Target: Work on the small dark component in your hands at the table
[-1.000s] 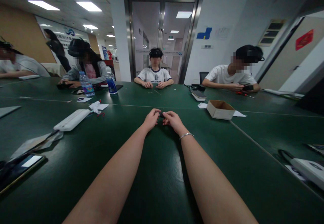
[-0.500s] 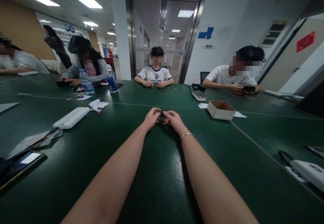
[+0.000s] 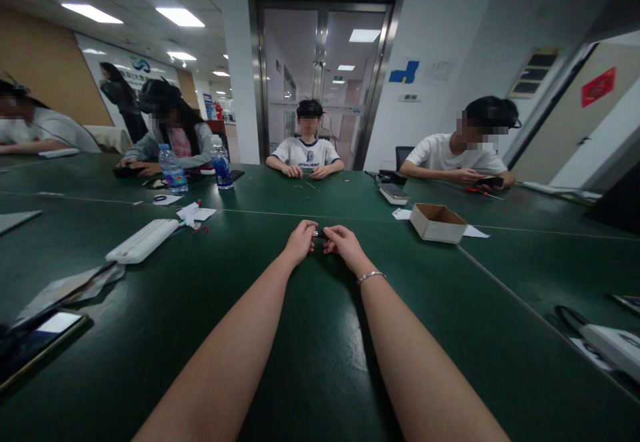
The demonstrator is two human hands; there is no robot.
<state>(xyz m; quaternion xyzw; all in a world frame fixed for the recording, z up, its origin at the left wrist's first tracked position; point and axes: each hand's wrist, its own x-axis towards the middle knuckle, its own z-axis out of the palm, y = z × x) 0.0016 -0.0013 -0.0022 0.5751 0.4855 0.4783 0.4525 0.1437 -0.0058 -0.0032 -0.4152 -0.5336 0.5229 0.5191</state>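
Note:
A small dark object [image 3: 321, 233] with a shiny, silvery bit at its left end is held level between my two hands, a little above or on the green table [image 3: 310, 335]; its exact kind is too small to make out. My left hand [image 3: 301, 242] pinches the silvery end between thumb and fingers. From the other side, my right hand [image 3: 345, 244] grips the dark end with thumb and forefinger, its other fingers curled beneath. A silver bracelet [image 3: 371, 276] circles my right wrist.
Right of my hands stands an open cardboard box [image 3: 438, 223]. To the left lie a white power bank-like case [image 3: 143, 241], a phone [image 3: 45, 342] and paper scraps [image 3: 197, 213]. Two bottles [image 3: 173, 170] stand farther back. Several people sit around the table, one directly opposite [image 3: 307, 154].
The view has tilted slightly upward, so everything sits lower. More of the dark object and its silvery end now shows between my fingers; both hands keep their grip.

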